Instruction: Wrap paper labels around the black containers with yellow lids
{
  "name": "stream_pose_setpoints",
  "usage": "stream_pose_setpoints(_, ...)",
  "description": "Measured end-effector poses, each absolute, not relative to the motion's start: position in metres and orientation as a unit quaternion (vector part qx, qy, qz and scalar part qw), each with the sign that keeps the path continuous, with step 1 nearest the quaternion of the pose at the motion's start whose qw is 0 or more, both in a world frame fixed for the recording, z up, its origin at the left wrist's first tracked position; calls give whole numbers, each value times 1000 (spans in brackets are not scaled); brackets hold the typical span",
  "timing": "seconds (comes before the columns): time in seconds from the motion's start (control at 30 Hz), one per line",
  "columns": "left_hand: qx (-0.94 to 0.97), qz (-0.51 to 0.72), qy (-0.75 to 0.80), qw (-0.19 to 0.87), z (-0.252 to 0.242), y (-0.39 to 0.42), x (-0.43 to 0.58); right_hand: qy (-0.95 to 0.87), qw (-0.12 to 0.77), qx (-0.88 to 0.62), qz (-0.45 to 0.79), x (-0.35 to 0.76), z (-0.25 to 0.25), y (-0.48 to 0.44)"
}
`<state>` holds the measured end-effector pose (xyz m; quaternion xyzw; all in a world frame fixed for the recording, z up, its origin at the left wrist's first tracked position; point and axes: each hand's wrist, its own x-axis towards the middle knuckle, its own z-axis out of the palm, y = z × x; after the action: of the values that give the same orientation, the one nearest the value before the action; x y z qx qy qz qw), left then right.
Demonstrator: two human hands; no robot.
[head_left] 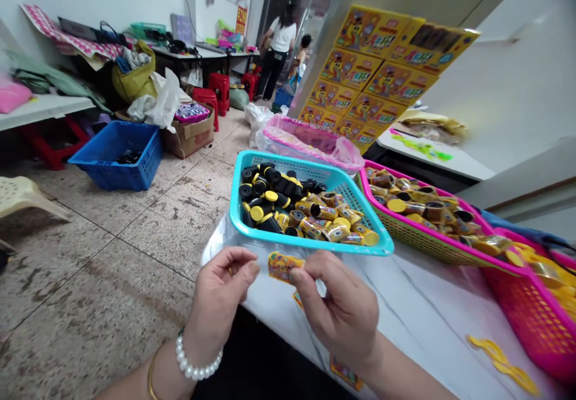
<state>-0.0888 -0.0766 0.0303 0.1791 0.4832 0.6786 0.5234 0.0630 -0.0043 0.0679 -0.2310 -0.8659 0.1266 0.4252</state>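
Note:
My right hand (342, 307) pinches a small yellow printed label (282, 267) between thumb and fingers, above the table's near edge. Just left of it, my left hand (227, 286) is closed, its thumb against the curled fingers; whatever it may hold is hidden. Beyond both hands sits a turquoise basket (310, 245). Inside it, bare black cylinders with yellow caps (270, 196) lie on the left and label-wrapped yellow ones (335, 223) on the right. Another printed label (345, 375) lies on the table below my right forearm, partly covered.
Pink baskets (432, 250) of wrapped cylinders line the right side of the marbled table (405, 316). Yellow looped strips (501, 361) lie near them. Printed yellow boxes (360, 82) are stacked behind. A blue crate (119, 160) stands on the floor at left; people (279, 40) are farther back.

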Motion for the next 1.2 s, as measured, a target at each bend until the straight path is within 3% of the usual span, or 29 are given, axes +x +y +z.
stream_pose_setpoints(0.17,240,663,501,502,44,-75,-93,-880,428,-175,108,54,73,9)
stream_pose_setpoints(0.57,126,646,522,542,54,-60,-73,-863,444,-208,119,59,56,19)
stream_pose_setpoints(0.77,184,609,514,575,40,-61,-77,-875,346,-181,287,73,79,38)
stream_pose_setpoints(0.87,238,566,528,587,33,-59,-83,-864,329,-284,254,65,92,64)
stream_pose_setpoints(0.93,254,536,538,599,31,-56,-85,-869,253,-372,207,48,95,83)
stream_pose_setpoints(1.0,249,524,539,610,32,-55,-88,-877,119,-420,203,29,93,99)
stream_pose_setpoints(1.07,227,528,536,619,37,-55,-91,-879,73,-410,234,16,89,110)
stream_pose_setpoints(1.2,200,550,507,633,64,-49,-97,-871,111,-379,291,26,90,116)
